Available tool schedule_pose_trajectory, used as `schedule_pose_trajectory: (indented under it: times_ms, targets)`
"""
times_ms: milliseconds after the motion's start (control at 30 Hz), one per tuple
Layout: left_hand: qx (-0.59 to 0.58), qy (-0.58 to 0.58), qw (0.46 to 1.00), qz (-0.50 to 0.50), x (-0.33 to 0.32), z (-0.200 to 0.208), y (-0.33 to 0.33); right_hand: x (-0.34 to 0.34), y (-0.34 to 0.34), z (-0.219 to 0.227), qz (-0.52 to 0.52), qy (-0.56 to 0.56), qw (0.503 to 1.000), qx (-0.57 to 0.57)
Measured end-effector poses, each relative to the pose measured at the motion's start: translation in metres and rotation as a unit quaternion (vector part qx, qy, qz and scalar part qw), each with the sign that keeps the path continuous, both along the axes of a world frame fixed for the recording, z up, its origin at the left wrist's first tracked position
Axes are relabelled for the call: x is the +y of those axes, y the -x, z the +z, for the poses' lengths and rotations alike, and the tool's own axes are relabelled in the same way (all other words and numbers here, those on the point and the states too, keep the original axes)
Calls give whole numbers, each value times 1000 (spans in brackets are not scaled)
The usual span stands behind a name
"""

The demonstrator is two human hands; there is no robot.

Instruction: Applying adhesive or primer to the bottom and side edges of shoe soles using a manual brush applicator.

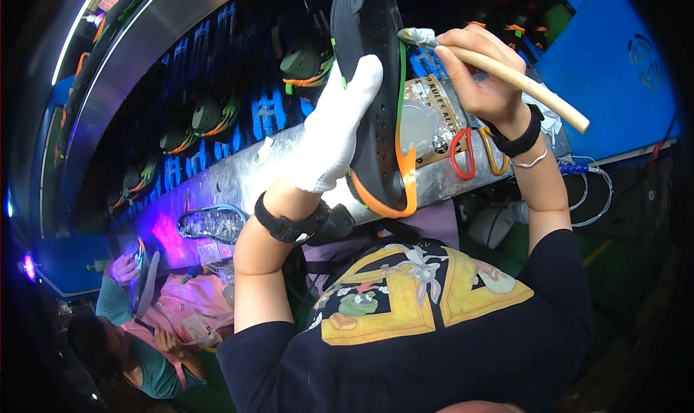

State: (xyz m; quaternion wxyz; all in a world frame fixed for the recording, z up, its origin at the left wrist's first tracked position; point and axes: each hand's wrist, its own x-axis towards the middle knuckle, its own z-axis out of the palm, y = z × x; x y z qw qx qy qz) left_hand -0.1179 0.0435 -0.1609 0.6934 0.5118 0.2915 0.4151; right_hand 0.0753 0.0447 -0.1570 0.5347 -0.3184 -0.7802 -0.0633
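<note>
My left hand (336,124), in a white glove, is closed on a long black clog (379,145) with a green and orange rim. It stands nearly upright in front of me, its orange heel strap end toward my chest and small holes dotting its inner surface. My right hand (488,73) is bare and wrapped round the light wooden handle of a brush (538,91). The brush's pale, clotted head (418,37) is at the clog's green edge on the right; whether it touches cannot be told. Both wrists wear black bands.
A metal bench (278,163) bears red-handled and yellow-handled scissors (463,156), a printed cardboard sheet (442,113) and a sole-shaped piece (212,223). Behind it, clogs (215,115) sit among blue racks. A blue machine panel (614,73) stands right; a co-worker (148,341) holds a shoe part lower left.
</note>
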Motion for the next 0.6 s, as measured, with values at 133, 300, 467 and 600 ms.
schedule_pose_trajectory:
  times_ms: [133,300,467,600]
  targets:
    - [-10,59,997,-43,4,11,-8,-14,-27,7,-36,-46,995,86]
    - [-82,114,986,-88,-2,83,-30,-101,-83,-15,-160,-71,958,226]
    - [-79,-214,967,-117,115,189,-79,-160,-72,-32,-241,19,924,297]
    - [-59,-26,997,-36,171,254,-119,-168,-66,-43,-290,48,917,271]
